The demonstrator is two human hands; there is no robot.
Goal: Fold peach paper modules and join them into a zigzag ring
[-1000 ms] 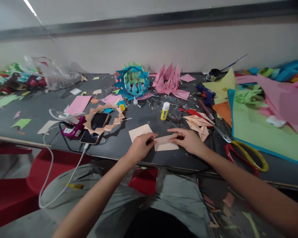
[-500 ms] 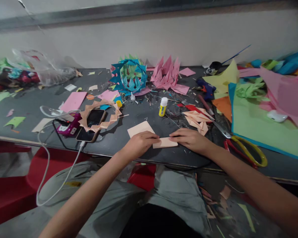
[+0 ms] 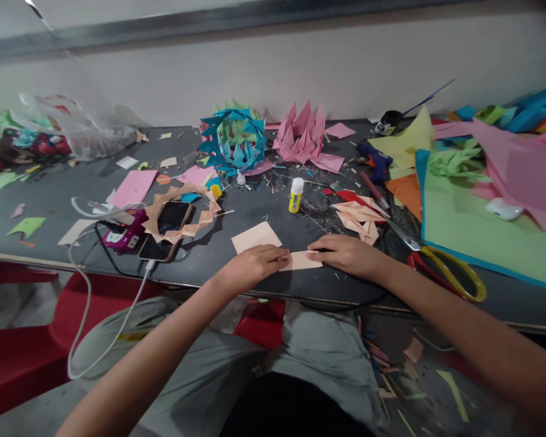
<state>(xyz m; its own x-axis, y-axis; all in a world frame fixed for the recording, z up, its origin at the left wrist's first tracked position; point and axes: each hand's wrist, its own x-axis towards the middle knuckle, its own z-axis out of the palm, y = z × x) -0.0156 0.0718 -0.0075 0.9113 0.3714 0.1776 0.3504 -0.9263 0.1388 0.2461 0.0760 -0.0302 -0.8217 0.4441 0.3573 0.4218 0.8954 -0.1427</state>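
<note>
A peach sheet of paper, folded to a narrow strip, lies on the dark table near its front edge. My left hand is closed on the strip's left end, its fingertips along the upper fold. At the opposite end, my right hand grips the paper with fingers together and the thumb partly hidden. Just behind my left hand are flat peach squares. Folded peach pieces lie beyond my right hand, and a yellow glue stick stands upright behind the strip.
Red-and-yellow-handled scissors lie right, beside green paper. Left, a zigzag peach paper ring rests over a phone, near a purple power adapter. Blue and pink spiky paper forms stand behind.
The peach paper's raised flap has been folded down flat, making a narrower strip. Both hands have closed in and press along the fold. The view has shifted slightly.
</note>
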